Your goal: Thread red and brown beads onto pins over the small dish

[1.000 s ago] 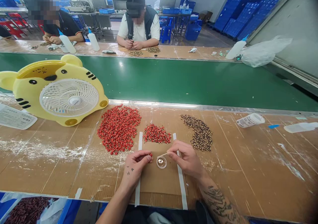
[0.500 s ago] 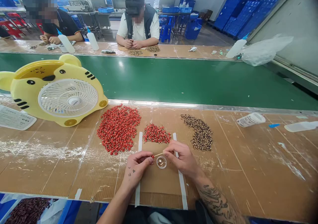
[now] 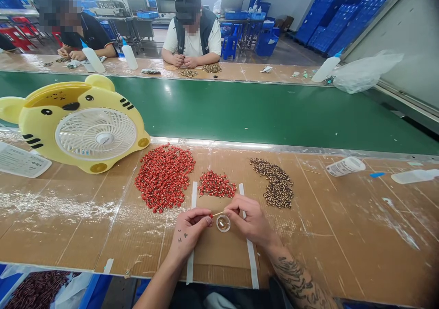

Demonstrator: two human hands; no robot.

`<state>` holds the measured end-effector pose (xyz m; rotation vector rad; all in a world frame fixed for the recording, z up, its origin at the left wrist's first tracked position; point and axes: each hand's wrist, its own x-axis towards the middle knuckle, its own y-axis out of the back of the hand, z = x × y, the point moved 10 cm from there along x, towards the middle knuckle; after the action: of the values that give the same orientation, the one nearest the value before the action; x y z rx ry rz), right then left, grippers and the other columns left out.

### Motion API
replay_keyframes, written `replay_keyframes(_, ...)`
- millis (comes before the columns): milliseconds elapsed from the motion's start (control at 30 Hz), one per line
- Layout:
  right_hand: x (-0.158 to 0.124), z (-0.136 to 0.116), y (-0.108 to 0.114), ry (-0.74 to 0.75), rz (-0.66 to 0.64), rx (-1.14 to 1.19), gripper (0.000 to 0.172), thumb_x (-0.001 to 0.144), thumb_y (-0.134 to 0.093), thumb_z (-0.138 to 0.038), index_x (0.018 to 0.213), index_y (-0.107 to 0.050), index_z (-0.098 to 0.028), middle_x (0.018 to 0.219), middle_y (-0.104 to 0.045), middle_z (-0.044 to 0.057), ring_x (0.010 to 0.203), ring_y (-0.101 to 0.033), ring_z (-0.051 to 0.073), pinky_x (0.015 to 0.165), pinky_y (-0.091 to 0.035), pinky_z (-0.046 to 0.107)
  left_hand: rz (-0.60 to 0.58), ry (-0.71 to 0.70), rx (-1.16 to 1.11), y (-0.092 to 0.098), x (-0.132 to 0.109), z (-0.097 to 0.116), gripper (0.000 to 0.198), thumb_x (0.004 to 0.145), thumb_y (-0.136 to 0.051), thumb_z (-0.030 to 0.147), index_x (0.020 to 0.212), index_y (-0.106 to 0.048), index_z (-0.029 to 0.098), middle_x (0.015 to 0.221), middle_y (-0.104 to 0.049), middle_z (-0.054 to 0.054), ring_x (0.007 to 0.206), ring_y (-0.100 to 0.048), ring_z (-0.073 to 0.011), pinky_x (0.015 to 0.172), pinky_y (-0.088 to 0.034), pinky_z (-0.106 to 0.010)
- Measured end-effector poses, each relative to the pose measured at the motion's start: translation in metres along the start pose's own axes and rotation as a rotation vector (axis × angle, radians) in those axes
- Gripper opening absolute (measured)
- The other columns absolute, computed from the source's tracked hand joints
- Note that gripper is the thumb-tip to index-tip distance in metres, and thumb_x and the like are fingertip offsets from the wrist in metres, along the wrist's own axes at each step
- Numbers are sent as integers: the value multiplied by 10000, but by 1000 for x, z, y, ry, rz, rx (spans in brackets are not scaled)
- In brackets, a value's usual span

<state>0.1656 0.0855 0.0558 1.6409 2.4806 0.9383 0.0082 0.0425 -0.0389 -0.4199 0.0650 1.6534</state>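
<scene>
Between finger and thumb, my left hand (image 3: 192, 226) pinches a small red piece (image 3: 210, 216), mostly covered by the fingertips. My right hand (image 3: 249, 215) grips a thin wooden stick (image 3: 218, 214), whose tip meets the red piece. Just below the stick is a small clear cup (image 3: 223, 224) with some clear liquid, on a cardboard sheet (image 3: 222, 254) edged by two white tape strips. Beyond my hands lies a small heap of red pieces (image 3: 216, 183). A bigger red heap (image 3: 164, 176) is to the left, and a dark-and-gold heap (image 3: 274, 181) to the right.
A yellow animal-faced fan (image 3: 85, 126) stands at left. A white tub (image 3: 345, 166) and a white bottle (image 3: 414, 175) lie at right. Past the green belt (image 3: 240, 108), two people work at the opposite bench. A bin of dark pieces (image 3: 37, 290) is below at left.
My hands keep almost the same pose, with the stick still against the red piece. The whole view has shifted very slightly.
</scene>
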Motion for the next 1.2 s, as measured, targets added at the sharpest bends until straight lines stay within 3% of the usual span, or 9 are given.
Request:
replay_keyframes(233, -2, -4, -2, 1, 50, -89, 374, 963, -531, -337, 624, -541, -181, 590, -466, -19, 551, -446, 124, 534, -337, 258, 10, -120, 48, 3, -1, 10, 74, 726, -769, 205, 790, -801, 186, 816, -766, -55, 755, -680, -181, 690, -525, -251)
replay_keyframes(367, -5, -16, -2, 73, -7, -58, 314, 971, -540, -330, 708, -626, -181, 628, -540, 8, 592, -498, 140, 560, -380, 266, 5, -239, 27, 4, -3, 21, 36, 750, -758, 186, 743, -790, 199, 869, -744, -64, 832, -676, -191, 750, -521, -270)
replay_keyframes(500, -10, -24, 18, 108, -24, -52, 195, 960, -569, -285, 828, -675, -190, 690, -617, 34, 637, -555, 159, 584, -424, 277, -43, -328, 3, 2, -8, 29, 80, 814, -726, 199, 766, -789, 213, 850, -723, -63, 806, -674, -187, 733, -523, -285)
replay_keyframes(600, -13, -24, 20, 121, -131, -156, 169, 963, -562, -261, 852, -670, -194, 709, -617, 36, 648, -556, 159, 586, -415, 276, -70, -400, 5, 0, -13, 38, 96, 824, -723, 174, 800, -797, 230, 837, -727, -62, 812, -684, -191, 746, -530, -298)
replay_keyframes(733, -21, -17, -7, 175, -338, -369, 213, 978, -528, -229, 810, -654, -193, 723, -610, 35, 666, -539, 157, 608, -395, 276, -112, -454, 20, -5, -18, 46, 132, 839, -705, 147, 832, -801, 238, 859, -728, -67, 828, -698, -202, 765, -544, -323)
replay_keyframes(867, -22, -8, -24, 186, -330, -384, 241, 981, -524, -227, 784, -657, -186, 695, -591, 26, 653, -526, 153, 601, -379, 272, -129, -428, -4, -7, -17, 43, 118, 845, -699, 147, 845, -790, 222, 849, -718, -65, 807, -699, -199, 744, -546, -317)
replay_keyframes(1033, -17, -1, -21, 159, -230, -316, 246, 986, -526, -257, 796, -658, -171, 702, -603, 36, 658, -531, 156, 600, -387, 271, -104, -298, -140, -4, -10, 25, 62, 829, -719, 164, 854, -762, 201, 838, -669, -34, 711, -696, -163, 680, -560, -288)
replay_keyframes(1200, -18, -4, -23, 197, -314, -317, 258, 974, -516, -220, 754, -645, -175, 674, -579, 28, 635, -511, 155, 586, -368, 276, -67, -207, -200, -1, -6, 9, 43, 801, -748, 182, 841, -763, 184, 849, -673, -26, 695, -704, -152, 685, -581, -279)
